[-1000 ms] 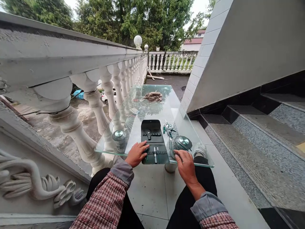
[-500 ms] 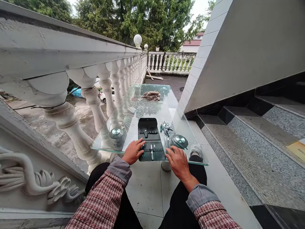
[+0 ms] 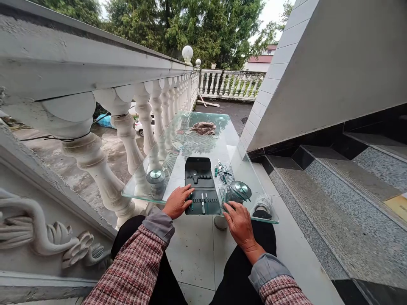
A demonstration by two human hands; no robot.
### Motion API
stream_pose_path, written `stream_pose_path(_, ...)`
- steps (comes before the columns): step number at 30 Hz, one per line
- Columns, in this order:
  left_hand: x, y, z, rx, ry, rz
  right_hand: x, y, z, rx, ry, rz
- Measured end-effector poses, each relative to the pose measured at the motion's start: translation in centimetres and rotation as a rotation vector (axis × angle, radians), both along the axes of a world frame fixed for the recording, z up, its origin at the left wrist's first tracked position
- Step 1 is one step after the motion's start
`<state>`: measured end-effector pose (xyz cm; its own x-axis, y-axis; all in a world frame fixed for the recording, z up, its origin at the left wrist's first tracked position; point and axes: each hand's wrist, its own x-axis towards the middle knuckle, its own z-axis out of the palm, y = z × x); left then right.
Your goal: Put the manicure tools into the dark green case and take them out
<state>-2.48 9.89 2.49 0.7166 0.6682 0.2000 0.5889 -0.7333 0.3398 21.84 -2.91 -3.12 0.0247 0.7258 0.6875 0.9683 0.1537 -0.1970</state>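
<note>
A black manicure case [image 3: 199, 206] lies unfolded on the glass table, with loops across both halves. One dark tool [image 3: 195, 177] sits in the far half and a slim silver tool [image 3: 203, 204] in the near half. My left hand [image 3: 178, 201] rests on the case's left edge, fingers spread. Right of the case, my right hand [image 3: 239, 223] is at the table's near edge with thumb and forefinger drawn together; what lies between them is too small to make out. Small scissors [image 3: 222, 167] and several other small tools [image 3: 223, 178] lie beyond it.
The glass tabletop [image 3: 210, 148] has round metal supports, one at left [image 3: 155, 176] and one at right [image 3: 240, 187]. A brown cloth [image 3: 203, 128] lies at the far end. A white balustrade [image 3: 85, 152] runs along the left; stone steps [image 3: 318, 182] rise at right.
My right hand has shifted slightly right and down, and its thumb and forefinger have come closer together. My left hand stays on the case. The view has turned slightly.
</note>
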Motion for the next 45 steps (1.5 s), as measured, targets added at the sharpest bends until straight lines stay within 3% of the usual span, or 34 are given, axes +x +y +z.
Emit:
stream_pose_path(13, 0.1, -0.1, -0.2, -0.005, -0.016, 0.016, 0.6, -1.0, 0.2, 0.164, 0.036, 0.164)
stream_pose_path(19, 0.1, -0.2, -0.3, -0.01, -0.015, 0.013, -1.6, -2.0, 3.4, 0.292, 0.122, 0.133)
stream_pose_path(24, 0.2, -0.4, -0.2, -0.013, -0.013, 0.014, -5.2, -1.7, 5.3, 0.3, 0.11, 0.351)
stream_pose_path(33, 0.1, -0.5, -0.2, -0.023, -0.012, 0.013, -6.7, -0.2, 2.6, 0.181, 0.014, 0.397)
stream_pose_path(45, 0.1, -0.6, -0.1, -0.034, -0.003, 0.017, -7.4, -0.5, 1.6, 0.133, 0.006, 0.393)
